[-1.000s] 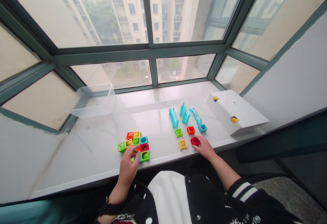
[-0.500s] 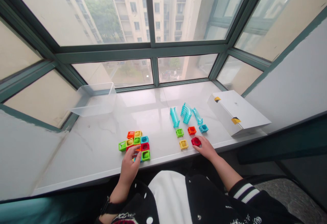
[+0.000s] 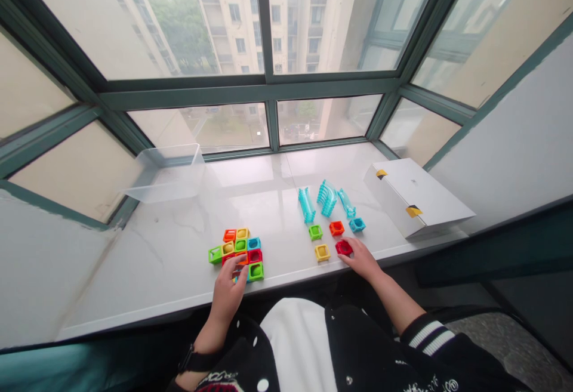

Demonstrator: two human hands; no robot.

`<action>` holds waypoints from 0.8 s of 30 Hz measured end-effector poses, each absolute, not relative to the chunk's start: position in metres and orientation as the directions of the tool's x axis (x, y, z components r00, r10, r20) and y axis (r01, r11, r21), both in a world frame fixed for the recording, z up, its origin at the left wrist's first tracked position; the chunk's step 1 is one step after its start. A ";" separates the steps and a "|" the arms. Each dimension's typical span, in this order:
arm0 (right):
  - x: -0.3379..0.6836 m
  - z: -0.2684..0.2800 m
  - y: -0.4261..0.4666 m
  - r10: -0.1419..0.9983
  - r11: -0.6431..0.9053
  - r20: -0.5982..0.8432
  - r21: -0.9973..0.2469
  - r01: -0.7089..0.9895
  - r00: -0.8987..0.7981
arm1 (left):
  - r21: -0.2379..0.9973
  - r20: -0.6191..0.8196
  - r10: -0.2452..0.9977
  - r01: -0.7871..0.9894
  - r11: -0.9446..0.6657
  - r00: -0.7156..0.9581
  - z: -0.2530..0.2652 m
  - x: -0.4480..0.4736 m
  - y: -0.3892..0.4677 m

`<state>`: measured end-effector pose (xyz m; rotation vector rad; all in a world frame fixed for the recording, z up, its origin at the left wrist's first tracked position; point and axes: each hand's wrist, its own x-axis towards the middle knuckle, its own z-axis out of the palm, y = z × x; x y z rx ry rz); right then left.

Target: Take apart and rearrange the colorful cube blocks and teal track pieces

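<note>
My left hand point(image 3: 228, 287) lies over the front of a cluster of coloured toy blocks, its thumb and fingers apart. Under it, an orange block and a blue block are partly hidden. Around the fingers stand a red block point(image 3: 255, 256), a green block point(image 3: 256, 271), a blue block point(image 3: 253, 243) and yellow ones such as this yellow block point(image 3: 242, 234). My right hand point(image 3: 363, 261) has its fingers round a dark red block point(image 3: 344, 248) on the white sill. Beside that block sit a yellow block point(image 3: 322, 253) and an orange block point(image 3: 336, 228).
Behind the right-hand blocks lie a straight clear-blue track piece point(image 3: 307, 206), a curved track piece point(image 3: 327, 198) and a smaller track piece point(image 3: 347, 203). A white box point(image 3: 421, 192) stands at right, a clear plastic bin point(image 3: 172, 192) at back left. The sill's front edge point(image 3: 286, 280) runs before me.
Almost nothing differs. Both hands keep their places on the blocks, and the view has shifted very slightly.
</note>
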<state>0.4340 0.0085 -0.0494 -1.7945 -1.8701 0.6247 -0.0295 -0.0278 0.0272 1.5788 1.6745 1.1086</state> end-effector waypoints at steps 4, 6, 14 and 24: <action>0.433 -0.049 0.006 0.999 0.033 0.020 -0.630 0.776 -0.026 | 0.855 0.117 0.984 0.517 -0.032 -0.133 0.022 -0.031 -0.029; 0.433 -0.048 0.005 0.999 0.033 0.030 -0.642 0.766 -0.018 | 0.843 0.124 0.984 0.536 -0.039 -0.125 0.019 -0.033 -0.029; 0.432 -0.020 0.003 0.960 0.121 0.268 -0.659 0.743 0.081 | 0.615 0.301 0.946 0.783 -0.093 -0.124 0.008 -0.042 -0.026; 0.393 0.034 0.006 0.838 0.356 0.543 -0.613 0.706 0.049 | 0.492 0.289 0.934 0.869 0.045 -0.212 -0.024 -0.092 -0.011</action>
